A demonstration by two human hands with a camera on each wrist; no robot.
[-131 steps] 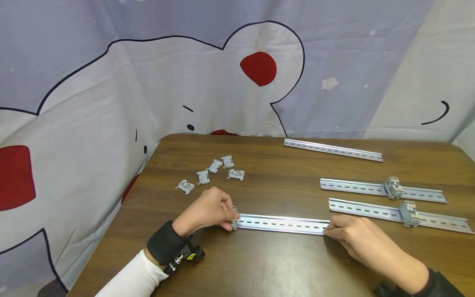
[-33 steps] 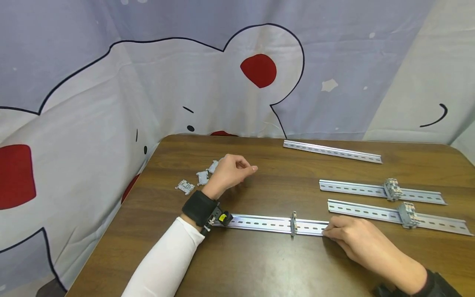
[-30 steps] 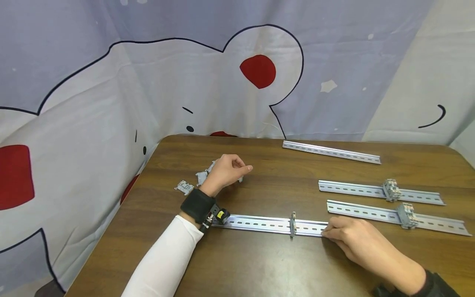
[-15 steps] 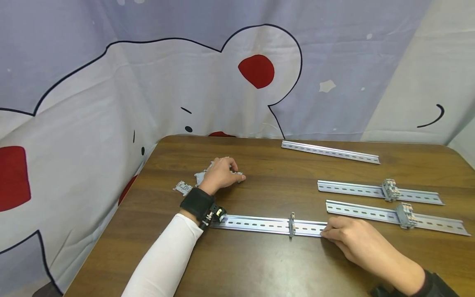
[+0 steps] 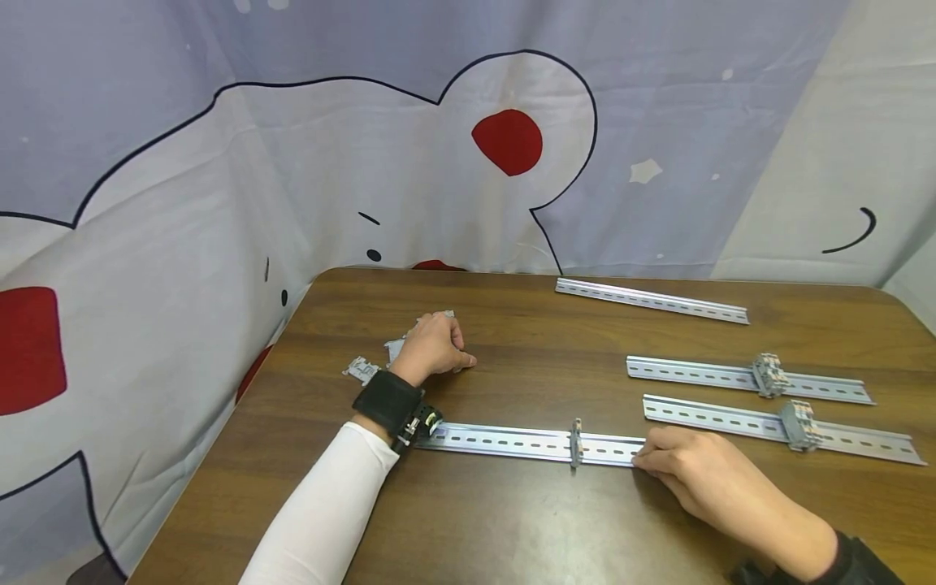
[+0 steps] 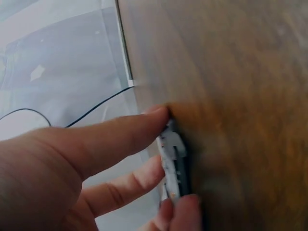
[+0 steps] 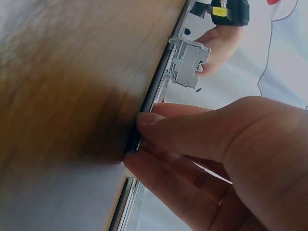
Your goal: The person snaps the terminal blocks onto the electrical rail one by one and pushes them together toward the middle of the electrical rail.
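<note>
My left hand (image 5: pixel 433 345) is down among the loose grey terminal blocks at the table's left. Its thumb and fingers pinch the two ends of one terminal block (image 6: pixel 171 161), flat against the tabletop in the left wrist view. The head view hides that block behind the hand. My right hand (image 5: pixel 705 471) pinches the right end of a slotted metal DIN rail (image 5: pixel 497 441) lying across the middle. One terminal block (image 7: pixel 186 62) stands upright on this rail, a little left of my right fingers. The left wrist strap overlaps the rail's left end in the head view.
Loose terminal blocks (image 5: pixel 361 370) lie left of and around my left hand, partly covered. At the right lie two rails (image 5: pixel 695 371), each bearing a cluster of blocks (image 5: pixel 800 425). A bare rail (image 5: pixel 651 301) lies at the back. A printed curtain (image 5: pixel 292 162) hangs behind the table.
The terminal block at the rail's left end has moved along to its right part. My left hand let it go, reached to the loose blocks and pinched one. My right hand stays put.
</note>
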